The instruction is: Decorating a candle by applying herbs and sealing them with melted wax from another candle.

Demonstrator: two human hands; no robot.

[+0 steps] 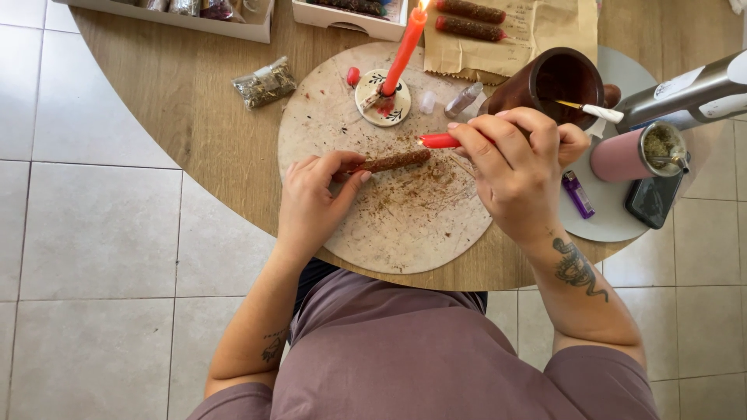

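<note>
On the round board [389,233], left hand [311,202] pinching a herb-coated candle [393,162], right hand [513,167] closed around a red candle [438,141].

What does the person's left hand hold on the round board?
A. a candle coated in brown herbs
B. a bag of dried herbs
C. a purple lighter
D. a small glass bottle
A: the left hand grips one end of a herb-coated candle lying on the round board, while the right hand holds a plain red candle.
</note>
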